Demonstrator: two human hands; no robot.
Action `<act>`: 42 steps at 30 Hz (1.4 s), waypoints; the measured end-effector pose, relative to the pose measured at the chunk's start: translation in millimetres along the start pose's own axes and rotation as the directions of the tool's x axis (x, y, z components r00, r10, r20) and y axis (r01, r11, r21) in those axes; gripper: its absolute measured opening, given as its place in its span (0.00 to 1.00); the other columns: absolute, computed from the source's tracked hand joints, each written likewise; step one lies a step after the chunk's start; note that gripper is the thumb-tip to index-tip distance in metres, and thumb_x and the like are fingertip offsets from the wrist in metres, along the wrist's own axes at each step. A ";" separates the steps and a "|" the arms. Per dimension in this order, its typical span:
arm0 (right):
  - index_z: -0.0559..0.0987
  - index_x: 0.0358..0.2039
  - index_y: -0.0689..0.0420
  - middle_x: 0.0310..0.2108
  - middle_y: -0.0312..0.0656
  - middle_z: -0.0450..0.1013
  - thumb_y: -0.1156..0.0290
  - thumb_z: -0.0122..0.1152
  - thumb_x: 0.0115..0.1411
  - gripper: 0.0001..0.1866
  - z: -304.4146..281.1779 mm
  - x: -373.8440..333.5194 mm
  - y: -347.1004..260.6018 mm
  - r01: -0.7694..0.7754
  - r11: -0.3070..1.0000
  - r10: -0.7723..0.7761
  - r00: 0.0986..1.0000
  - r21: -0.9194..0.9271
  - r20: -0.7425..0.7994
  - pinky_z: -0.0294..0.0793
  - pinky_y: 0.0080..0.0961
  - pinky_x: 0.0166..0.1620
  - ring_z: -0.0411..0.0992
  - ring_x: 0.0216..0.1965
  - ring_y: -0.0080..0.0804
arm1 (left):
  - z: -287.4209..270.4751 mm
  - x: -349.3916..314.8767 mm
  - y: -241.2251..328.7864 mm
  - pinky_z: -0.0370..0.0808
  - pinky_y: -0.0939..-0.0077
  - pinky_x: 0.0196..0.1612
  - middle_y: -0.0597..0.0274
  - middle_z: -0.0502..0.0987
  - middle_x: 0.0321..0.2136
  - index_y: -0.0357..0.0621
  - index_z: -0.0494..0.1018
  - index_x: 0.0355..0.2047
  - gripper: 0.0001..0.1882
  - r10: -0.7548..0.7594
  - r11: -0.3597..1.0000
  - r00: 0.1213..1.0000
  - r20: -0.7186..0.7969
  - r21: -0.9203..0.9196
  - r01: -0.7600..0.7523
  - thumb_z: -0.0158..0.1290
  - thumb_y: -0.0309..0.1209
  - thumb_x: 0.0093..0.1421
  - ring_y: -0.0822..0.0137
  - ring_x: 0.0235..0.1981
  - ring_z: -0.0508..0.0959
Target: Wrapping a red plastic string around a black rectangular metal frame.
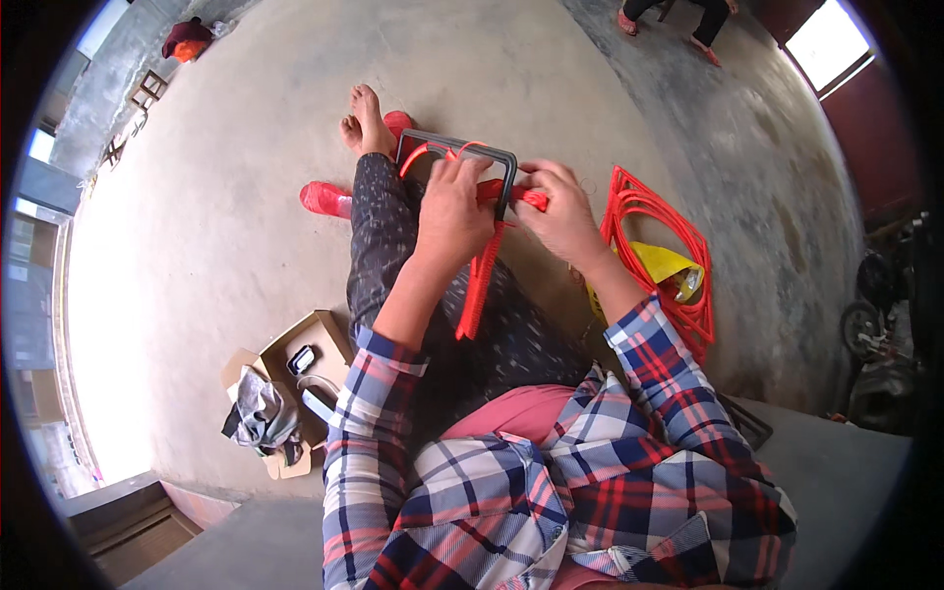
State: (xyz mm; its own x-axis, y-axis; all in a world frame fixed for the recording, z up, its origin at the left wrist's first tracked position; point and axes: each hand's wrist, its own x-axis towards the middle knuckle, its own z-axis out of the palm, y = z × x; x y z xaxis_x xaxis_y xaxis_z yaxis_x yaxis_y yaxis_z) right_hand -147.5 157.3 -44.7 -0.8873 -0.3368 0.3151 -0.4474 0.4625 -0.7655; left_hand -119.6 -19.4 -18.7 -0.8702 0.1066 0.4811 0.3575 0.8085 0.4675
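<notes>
A dark rectangular frame with rounded corners (511,175) is held above my lap, tilted. Red strip is wound on part of it, and a ribbed red length (475,295) hangs down toward my thigh. My left hand (454,214) is closed at the frame, its fingers curled over the red strip; thin red loops show just beyond its fingertips. On the other side of the frame's bar, my right hand (560,208) pinches a bunched end of red strip (532,200). Its fingers are slightly blurred. My palms hide part of the winding.
Red cord-covered frames (621,187) lie on the floor at right with a yellow bag (661,264). At left, an opened cardboard box (332,339) holds a small device (303,360) and grey cloth (265,408). Red slippers (324,199) lie near my bare foot. Another person's legs (703,25) show far right.
</notes>
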 end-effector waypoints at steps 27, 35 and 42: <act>0.75 0.38 0.59 0.32 0.36 0.73 0.67 0.57 0.63 0.09 0.3 -42.8 -11.6 -0.423 0.483 0.283 0.904 0.767 0.320 0.69 0.21 0.36 0.70 0.30 0.22 | 13.7 -33.6 6.2 0.60 0.87 0.19 0.70 0.74 0.22 0.43 0.74 0.34 0.11 -0.440 0.171 0.711 0.549 -0.725 0.667 0.47 0.35 0.68 0.82 0.17 0.66; 0.76 0.29 0.57 0.23 0.29 0.68 0.69 0.59 0.59 0.06 -40.4 -88.7 -73.4 -0.419 0.637 0.189 0.898 0.647 0.396 0.63 0.17 0.30 0.62 0.25 0.12 | -0.4 -20.1 2.8 0.54 0.84 0.13 0.61 0.76 0.20 0.42 0.74 0.34 0.09 -0.387 0.043 0.603 0.697 -0.640 0.767 0.47 0.33 0.63 0.79 0.11 0.63; 0.73 0.24 0.57 0.21 0.27 0.66 0.74 0.58 0.57 0.05 -37.3 -92.7 -91.1 -0.382 0.619 0.160 0.917 0.686 0.366 0.61 0.18 0.29 0.62 0.25 0.13 | -2.2 -19.1 0.8 0.56 0.81 0.16 0.61 0.75 0.19 0.40 0.74 0.35 0.11 -0.425 0.017 0.569 0.704 -0.623 0.782 0.47 0.32 0.57 0.76 0.13 0.66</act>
State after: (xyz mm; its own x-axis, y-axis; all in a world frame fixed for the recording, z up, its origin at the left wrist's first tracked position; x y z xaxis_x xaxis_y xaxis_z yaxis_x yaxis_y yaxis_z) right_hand -28.6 177.0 16.7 -0.8438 -0.5353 -0.0390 0.1389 -0.1476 -0.9792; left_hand -102.0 -22.0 -25.9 -0.8860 0.1244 -0.4467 -0.4635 -0.2634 0.8460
